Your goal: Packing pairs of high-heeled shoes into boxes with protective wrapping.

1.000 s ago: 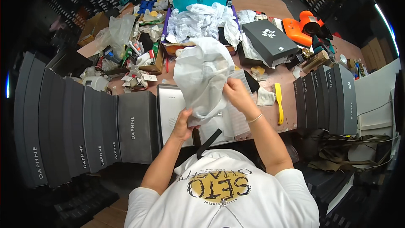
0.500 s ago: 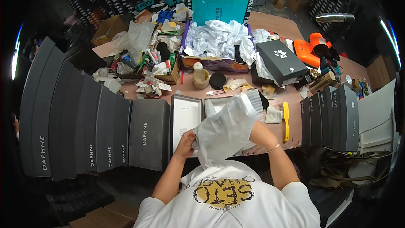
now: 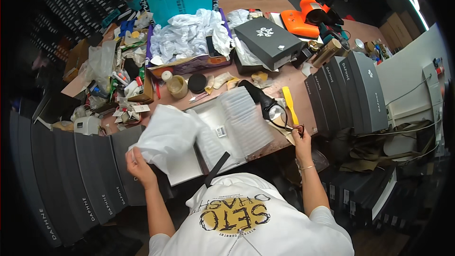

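Observation:
My left hand (image 3: 139, 167) pinches the edge of a thin white bag (image 3: 170, 130), which hangs slack over the open shoebox. At the right, the fingers of my right hand (image 3: 302, 142) are closed on the thin strap of a black shoe (image 3: 268, 104), seemingly a sandal, lying by the wrap. Between my hands is the open shoebox (image 3: 187, 173), pale inside. Ribbed translucent padding wrap (image 3: 244, 123) spreads across it, with a small white label (image 3: 221, 132) near the middle. A black band (image 3: 218, 168) sticks out over the box's near edge.
Stacked dark shoeboxes flank me at the left (image 3: 90, 170) and right (image 3: 353, 92). A yellow shoehorn-like tool (image 3: 289, 105) lies beyond my right hand. Behind are a jar (image 3: 177, 86), a carton of crumpled white paper (image 3: 189, 35), a grey box (image 3: 268, 42) and an orange tool (image 3: 301, 23).
My hands have moved apart: the left went left with the white bag, the right went right onto the shoe strap. The black shoe and the padding wrap now show. The view has turned.

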{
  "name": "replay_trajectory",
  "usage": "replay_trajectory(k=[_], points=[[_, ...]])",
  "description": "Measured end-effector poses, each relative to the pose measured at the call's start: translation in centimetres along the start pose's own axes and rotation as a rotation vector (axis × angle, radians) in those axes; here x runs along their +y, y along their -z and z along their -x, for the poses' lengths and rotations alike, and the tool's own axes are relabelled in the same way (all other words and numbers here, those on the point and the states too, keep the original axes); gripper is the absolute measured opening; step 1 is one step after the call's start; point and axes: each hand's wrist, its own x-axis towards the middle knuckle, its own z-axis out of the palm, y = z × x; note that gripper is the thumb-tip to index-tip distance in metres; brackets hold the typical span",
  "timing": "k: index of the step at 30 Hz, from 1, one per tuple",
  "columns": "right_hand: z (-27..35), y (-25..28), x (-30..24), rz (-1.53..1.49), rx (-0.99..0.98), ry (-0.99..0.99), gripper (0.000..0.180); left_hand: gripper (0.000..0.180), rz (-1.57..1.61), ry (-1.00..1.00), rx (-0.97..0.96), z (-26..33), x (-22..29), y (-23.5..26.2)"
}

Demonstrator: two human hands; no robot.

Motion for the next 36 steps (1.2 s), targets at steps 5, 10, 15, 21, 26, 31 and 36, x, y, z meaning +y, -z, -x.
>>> replay_trajectory(k=[5, 10, 15, 21, 26, 31, 36], points=[[-2.4, -0.3, 11.6, 0.194, 0.237, -0.035, 0.043, 0.02, -0.585, -0.519, -0.672, 3.4, -3.7, -4.7], [0.5, -2.8, -0.3, 0.626, 0.042, 0.353, 0.073, 0.033, -0.546, -0.289, -0.955, 6.7, -6.5, -4.4], [0.6, -8.4, 5.6, 0.454, -0.346, 0.054, 0.092, 0.019, -0.298, -0.351, -0.867, 8.9, -0.8, -7.3], [0.0, -11.9, 0.2, 0.737, -0.302, 0.487, 0.089, 0.03, -0.66, -0.619, -1.004, 10.5, -7.7, -17.9], [-0.6, -10.0, 1.5, 0.593, -0.388, 0.302, 0.094, 0.02, -1.011, -0.655, -1.017, 11.7, -10.6, -22.4], [2.1, -8.4, 3.2, 0.295, -0.46, -0.226, 0.095, 0.02, -0.84, -0.511, -1.211, 9.7, -9.0, -23.0], [2.7, -9.4, -0.2, -0.025, -0.508, -0.483, 0.073, 0.022, -0.21, -0.196, -0.999, 5.1, -5.9, -18.0]])
